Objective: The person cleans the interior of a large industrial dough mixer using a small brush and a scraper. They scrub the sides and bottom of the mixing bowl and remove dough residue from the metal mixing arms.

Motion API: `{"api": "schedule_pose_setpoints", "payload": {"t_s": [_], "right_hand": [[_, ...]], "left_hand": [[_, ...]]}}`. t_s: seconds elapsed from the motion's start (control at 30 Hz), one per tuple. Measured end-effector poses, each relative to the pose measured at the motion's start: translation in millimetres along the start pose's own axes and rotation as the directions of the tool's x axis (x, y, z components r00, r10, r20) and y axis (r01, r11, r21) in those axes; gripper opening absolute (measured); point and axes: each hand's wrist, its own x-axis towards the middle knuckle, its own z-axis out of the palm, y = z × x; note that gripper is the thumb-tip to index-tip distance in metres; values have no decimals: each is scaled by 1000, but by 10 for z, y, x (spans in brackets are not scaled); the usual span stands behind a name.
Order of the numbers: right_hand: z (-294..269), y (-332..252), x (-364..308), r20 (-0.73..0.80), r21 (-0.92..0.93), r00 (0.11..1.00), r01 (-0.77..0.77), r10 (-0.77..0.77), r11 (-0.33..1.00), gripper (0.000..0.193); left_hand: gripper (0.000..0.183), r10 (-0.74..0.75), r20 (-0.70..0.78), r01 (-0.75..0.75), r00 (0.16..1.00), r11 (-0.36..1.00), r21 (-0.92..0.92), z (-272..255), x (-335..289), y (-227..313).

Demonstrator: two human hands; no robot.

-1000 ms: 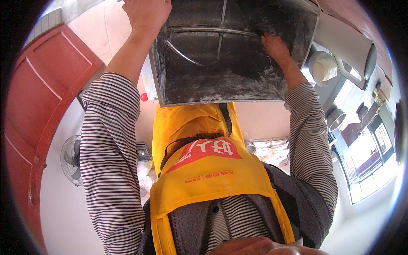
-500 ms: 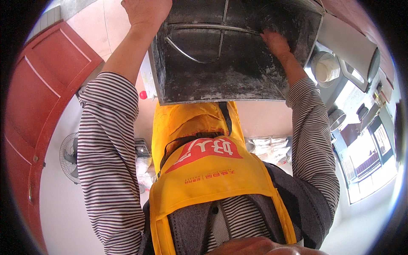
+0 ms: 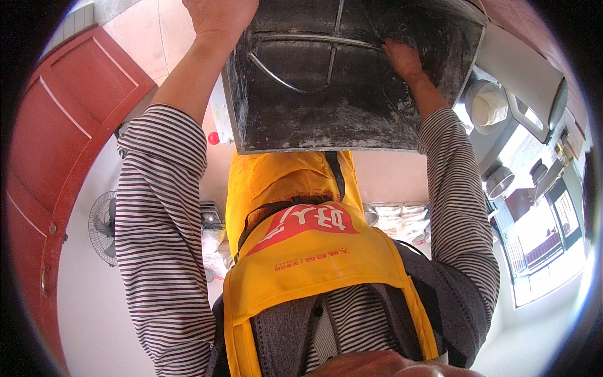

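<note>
A large dark metal mixing bin with pale powdery residue on its inner walls stands in front of me. Metal rods cross its inside, one of them curved. My right hand reaches into the bin, fingers closed round the right end of the long crosswise rod; shadow blurs the fingertips. My left hand is bunched at the bin's upper left rim. Its fingertips lie past the picture's top edge, so what they grip is hidden.
On the right stand a white bucket and a metal pot. At the left are a red door and a fan. Stacked bags lie behind me. A small red round thing is beside the bin's left wall.
The whole view has shifted slightly, with the bin appearing a little farther right and up. Both hands keep their places on the bin and the rod.
</note>
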Motion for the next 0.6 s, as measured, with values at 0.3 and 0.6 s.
{"api": "schedule_pose_setpoints", "payload": {"t_s": [0.3,0.6], "right_hand": [[184,-26,30,-149,64,989,25,-15,998,34],[298,-9,12,-221,153,975,32,2,988,33]], "left_hand": [[78,-14,18,13,1000,999,39,-19,-4,-20],[78,-20,57,20,998,1000,8,14,-1,-4]]}}
